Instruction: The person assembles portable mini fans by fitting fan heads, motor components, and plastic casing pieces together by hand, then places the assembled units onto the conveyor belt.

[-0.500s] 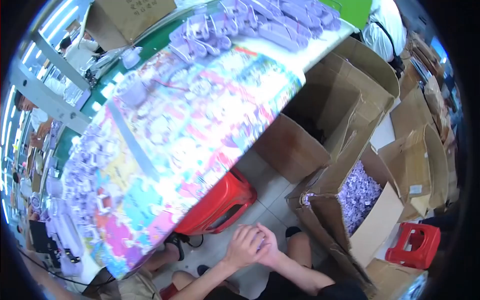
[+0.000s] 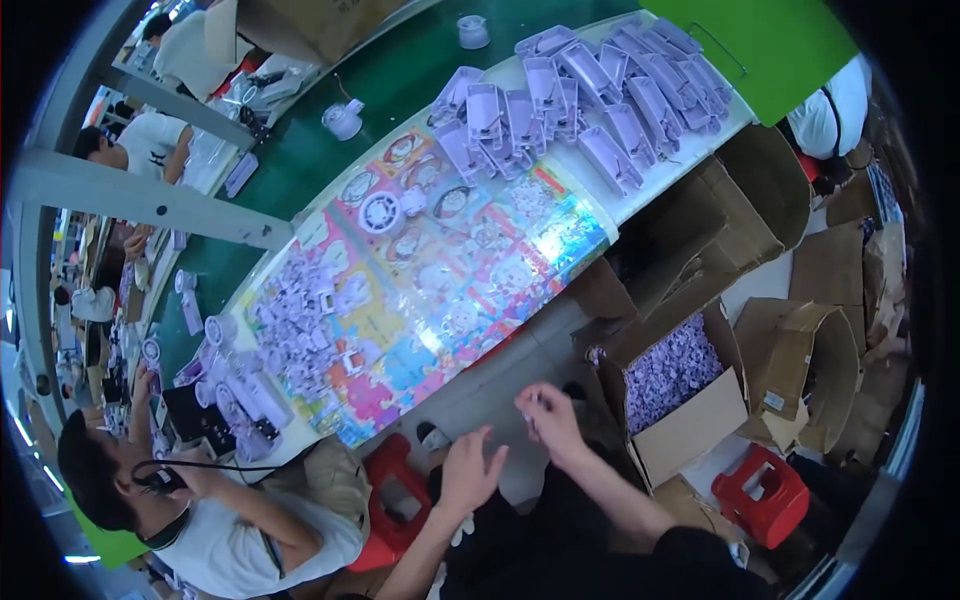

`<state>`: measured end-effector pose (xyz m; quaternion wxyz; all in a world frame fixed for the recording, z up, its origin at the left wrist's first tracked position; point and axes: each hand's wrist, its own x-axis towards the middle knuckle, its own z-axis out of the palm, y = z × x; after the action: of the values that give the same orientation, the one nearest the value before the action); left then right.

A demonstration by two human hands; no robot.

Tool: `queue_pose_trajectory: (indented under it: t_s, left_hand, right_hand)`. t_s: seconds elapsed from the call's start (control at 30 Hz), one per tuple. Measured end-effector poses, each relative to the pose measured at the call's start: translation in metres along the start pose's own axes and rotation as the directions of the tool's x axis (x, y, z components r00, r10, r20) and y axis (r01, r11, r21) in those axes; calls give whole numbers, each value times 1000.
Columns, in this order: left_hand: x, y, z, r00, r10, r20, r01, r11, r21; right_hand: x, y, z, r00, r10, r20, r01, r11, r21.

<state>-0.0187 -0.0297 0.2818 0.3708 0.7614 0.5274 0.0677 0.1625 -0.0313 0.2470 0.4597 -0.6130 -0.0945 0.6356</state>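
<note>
Both my hands are off the table, above the floor near its front edge. My left hand (image 2: pixel 470 472) is open, its fingers stretched and its thumb apart, with nothing in it. To its right, my right hand (image 2: pixel 552 418) has its fingers curled together; whatever they may hold is too small to make out. Nearest on the table is a glossy, colourful printed mat (image 2: pixel 470 290). A heap of small light-purple plastic parts (image 2: pixel 300 325) lies on its left side. Farther back sits a round purple fan-like piece (image 2: pixel 381 212). Several long purple plastic housings (image 2: pixel 545 85) are piled at the back right.
A cardboard box (image 2: pixel 692 425) of small purple pieces stands on my right, with other cartons (image 2: pixel 800 370) and a red stool (image 2: pixel 762 495) beyond. On my left sits a co-worker (image 2: pixel 240 530) holding a corded black tool. A green belt (image 2: pixel 400 85) runs behind the table.
My hands were clasped together and are now apart, the left opened and the right raised slightly. My view has turned, bringing the seated co-worker fully into sight.
</note>
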Motion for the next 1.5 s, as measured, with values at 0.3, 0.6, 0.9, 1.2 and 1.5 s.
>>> queue_pose_trajectory:
  t_s: [0.3,0.6,0.9,1.2,1.5]
  left_hand:
    - [24,-167,26,946,-287,150,267,953,141]
    - [-5,-234,51,902,-334,274,360,932,-46]
    - [-36,-208,76,886,-184,426,306,922,-237]
    - [-55,-208,46,884,-41,465,188,943,-275]
    - [-49,-193,31,897,108,428,49,939,-341]
  right_hand:
    - [158,-154,187,57,-692,720,881,-305,-363]
    - [169,-147,206,230,-552,801,799,-363,-480]
    - [170,-148,211,237,-540,807,786,-382,-487]
    - [172,-147,212,230,-595,770,743,-404,-534]
    - [165,-151,215,260,-569,780,729,-414,-545]
